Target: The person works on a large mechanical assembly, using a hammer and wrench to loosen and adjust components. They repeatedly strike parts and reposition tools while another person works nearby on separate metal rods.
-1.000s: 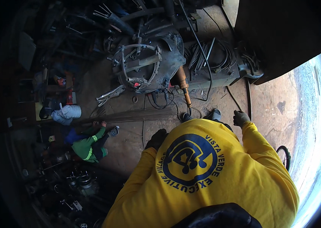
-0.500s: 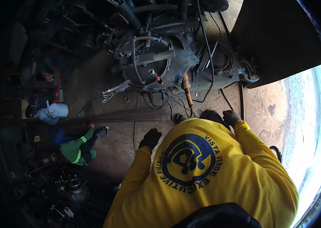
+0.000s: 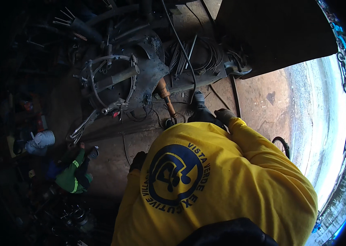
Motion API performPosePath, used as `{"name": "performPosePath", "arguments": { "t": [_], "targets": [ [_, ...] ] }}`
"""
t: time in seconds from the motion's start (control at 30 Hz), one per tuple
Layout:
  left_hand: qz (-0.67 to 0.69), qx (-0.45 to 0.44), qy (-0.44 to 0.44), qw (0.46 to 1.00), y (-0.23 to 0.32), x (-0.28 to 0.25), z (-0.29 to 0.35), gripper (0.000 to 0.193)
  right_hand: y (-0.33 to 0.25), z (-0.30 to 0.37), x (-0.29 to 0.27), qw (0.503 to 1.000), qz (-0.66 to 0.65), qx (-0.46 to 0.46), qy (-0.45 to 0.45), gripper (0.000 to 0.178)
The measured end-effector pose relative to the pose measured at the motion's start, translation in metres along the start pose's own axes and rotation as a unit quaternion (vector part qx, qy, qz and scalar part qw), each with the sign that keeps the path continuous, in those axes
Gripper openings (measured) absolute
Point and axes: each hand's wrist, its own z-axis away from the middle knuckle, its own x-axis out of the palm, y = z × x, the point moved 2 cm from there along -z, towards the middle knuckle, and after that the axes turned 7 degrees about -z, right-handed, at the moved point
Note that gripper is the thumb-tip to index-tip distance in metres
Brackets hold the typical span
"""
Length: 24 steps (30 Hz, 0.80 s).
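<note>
My left hand (image 3: 138, 160), in a dark glove, hangs low beside my yellow shirt; shadow and the sleeve hide its fingers. My right hand (image 3: 223, 116) is held in front of me above the floor, fingers curled together, with nothing visible in it. Ahead lies an orange-brown tapered handle (image 3: 165, 96), its upper end against the dark metal worktable (image 3: 151, 67). On that table rests a round metal ring frame (image 3: 133, 84) with a flat metal bar (image 3: 117, 78) across it. Long-handled locking pliers (image 3: 83, 126) stick out from the ring's near left side.
Thin rods and coiled cable (image 3: 209, 61) lie on a bench right of the table. A dark panel (image 3: 271, 33) stands at the upper right. A person in green (image 3: 68, 179) crouches at left. A bicycle wheel (image 3: 281, 145) is at right, near the bright street.
My view has swung right, so the table and ring frame appear farther left. My left hand now shows less past the shirt. One of my feet has come into sight ahead, beside the bench.
</note>
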Motion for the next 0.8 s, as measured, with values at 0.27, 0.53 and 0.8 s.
{"name": "performPosePath", "arguments": {
  "t": [0.27, 0.53, 0.8],
  "targets": [
    [0.031, -0.041, -0.002, 0.999, 0.09, 0.003, -0.001, 0.037, 0.031, -0.124, -0.054, 0.981, -0.17, 0.03, -0.086, 0.032],
    [0.016, -0.053, 0.012, 0.998, 0.164, -0.013, 0.021, 0.036, 0.017, -0.192, -0.128, 0.974, -0.195, -0.008, -0.115, 0.035],
    [-0.065, 0.034, 0.06, 0.995, 0.22, -0.007, 0.044, 0.034, -0.067, -0.177, -0.154, 0.968, -0.181, 0.092, -0.146, 0.036]
  ]
}}
